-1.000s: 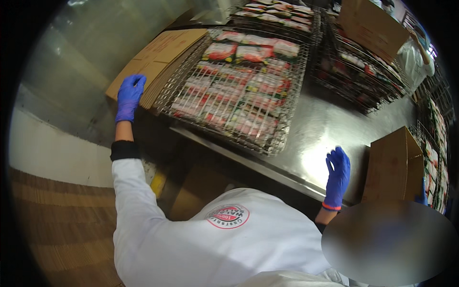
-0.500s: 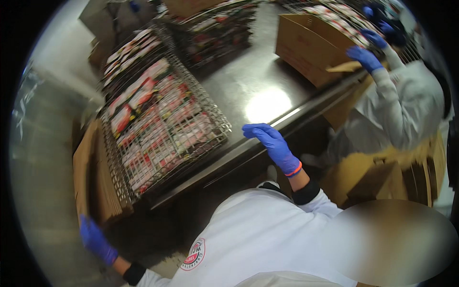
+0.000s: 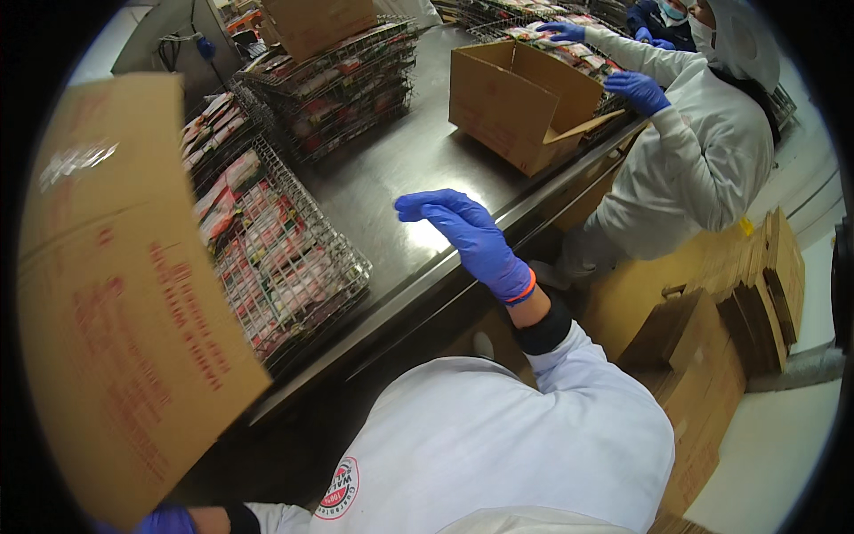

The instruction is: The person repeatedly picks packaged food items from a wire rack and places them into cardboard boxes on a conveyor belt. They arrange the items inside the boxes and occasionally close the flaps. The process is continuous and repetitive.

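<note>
At the lower left, my left hand (image 3: 167, 520) in a blue glove grips the bottom edge of a folded-flat cardboard box (image 3: 133, 356). The box stands up on my left with red print facing me, and it hides part of the wire basket behind it. Most of the fingers on that hand are out of sight. My right hand (image 3: 471, 242), also blue-gloved, hovers over the near edge of the steel table with its fingers stretched out and nothing in them. Left of it lies the wire basket (image 3: 329, 233) filled with red and white packages.
Stacked wire baskets (image 3: 342, 89) with a carton (image 3: 318, 27) on top stand farther back on the steel table (image 3: 382, 147). An opened cardboard box (image 3: 507, 102) sits near a co-worker (image 3: 703, 160) at the right. Flattened cartons (image 3: 703, 392) lean behind me on the right.
My left hand has drawn a flat cardboard box up out of the stack at the left, toward me. My right hand has shifted slightly left. The view has turned a little.
</note>
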The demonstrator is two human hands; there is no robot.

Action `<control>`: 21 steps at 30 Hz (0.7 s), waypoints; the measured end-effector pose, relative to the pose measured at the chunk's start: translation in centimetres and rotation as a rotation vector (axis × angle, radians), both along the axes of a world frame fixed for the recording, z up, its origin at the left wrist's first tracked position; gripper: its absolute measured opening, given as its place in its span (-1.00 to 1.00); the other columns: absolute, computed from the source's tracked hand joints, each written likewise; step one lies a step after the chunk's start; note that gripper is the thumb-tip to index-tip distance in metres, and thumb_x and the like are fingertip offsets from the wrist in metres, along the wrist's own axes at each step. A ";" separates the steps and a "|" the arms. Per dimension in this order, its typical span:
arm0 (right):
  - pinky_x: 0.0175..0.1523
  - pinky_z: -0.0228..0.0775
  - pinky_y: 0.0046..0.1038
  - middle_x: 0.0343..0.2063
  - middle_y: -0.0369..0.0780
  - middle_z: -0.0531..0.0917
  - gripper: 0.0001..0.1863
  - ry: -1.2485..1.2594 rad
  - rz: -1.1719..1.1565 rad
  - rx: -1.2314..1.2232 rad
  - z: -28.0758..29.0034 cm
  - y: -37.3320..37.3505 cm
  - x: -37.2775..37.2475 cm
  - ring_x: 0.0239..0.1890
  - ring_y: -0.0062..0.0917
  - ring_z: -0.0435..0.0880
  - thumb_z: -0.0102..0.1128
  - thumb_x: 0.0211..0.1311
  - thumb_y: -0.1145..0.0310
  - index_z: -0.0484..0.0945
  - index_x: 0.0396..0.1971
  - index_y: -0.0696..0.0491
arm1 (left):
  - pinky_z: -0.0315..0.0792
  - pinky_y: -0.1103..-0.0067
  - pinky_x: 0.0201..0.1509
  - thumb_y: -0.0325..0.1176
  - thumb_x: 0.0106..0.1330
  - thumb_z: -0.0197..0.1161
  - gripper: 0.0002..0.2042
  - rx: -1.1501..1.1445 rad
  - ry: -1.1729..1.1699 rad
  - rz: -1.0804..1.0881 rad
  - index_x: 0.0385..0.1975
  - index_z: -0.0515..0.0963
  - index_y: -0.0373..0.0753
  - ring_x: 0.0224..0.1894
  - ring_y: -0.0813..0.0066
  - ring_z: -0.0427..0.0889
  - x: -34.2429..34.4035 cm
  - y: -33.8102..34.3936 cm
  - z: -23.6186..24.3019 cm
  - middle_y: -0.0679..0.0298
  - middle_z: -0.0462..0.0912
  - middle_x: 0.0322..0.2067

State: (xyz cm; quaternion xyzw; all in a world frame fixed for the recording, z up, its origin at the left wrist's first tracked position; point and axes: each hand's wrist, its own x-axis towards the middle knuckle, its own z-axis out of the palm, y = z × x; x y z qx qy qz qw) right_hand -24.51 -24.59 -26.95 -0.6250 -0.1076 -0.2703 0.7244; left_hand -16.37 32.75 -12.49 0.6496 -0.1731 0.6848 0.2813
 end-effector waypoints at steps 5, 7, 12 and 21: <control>0.27 0.30 -0.40 0.02 -0.15 0.60 -0.71 -0.205 0.003 -0.277 5.1 -2.5 3.5 0.11 -0.43 0.53 0.05 0.36 0.57 0.54 0.04 0.15 | 0.38 0.24 0.26 -0.13 0.50 -0.18 -0.50 -0.546 0.393 -0.598 0.18 0.37 -0.46 0.19 0.10 0.46 -1.4 -25.0 -1.8 -0.05 0.42 0.20; 0.28 0.27 -0.40 0.03 -0.18 0.58 -0.71 -0.380 -0.203 -0.466 7.0 -4.2 4.4 0.13 -0.44 0.49 0.07 0.35 0.54 0.56 0.04 0.10 | 0.31 0.23 0.32 -0.10 0.48 -0.13 -0.49 -0.548 0.482 -0.880 0.17 0.38 -0.44 0.23 0.13 0.41 -1.8 -33.2 -3.8 -0.02 0.42 0.20; 0.36 0.04 -0.20 -0.24 -0.27 0.66 -0.81 -0.486 -0.369 -0.646 7.0 -7.1 7.8 0.03 -0.42 0.53 0.08 0.34 0.42 0.65 -0.15 -0.01 | 0.26 0.29 0.32 -0.02 0.45 -0.11 -0.48 0.186 0.598 -1.259 0.00 0.52 -0.41 0.13 0.18 0.47 -5.5 -43.1 -8.5 -0.04 0.45 0.14; 0.38 0.05 -0.11 -0.58 -0.29 0.58 -0.80 -0.591 -0.370 -0.623 5.7 -11.4 6.1 -0.39 -0.42 0.58 0.08 0.23 0.41 0.68 -0.51 -0.01 | 0.35 0.33 0.25 -0.29 0.34 0.09 -0.74 0.303 0.593 -1.006 -0.37 0.70 -0.28 0.07 0.25 0.56 -3.2 -48.2 -7.6 0.16 0.65 -0.13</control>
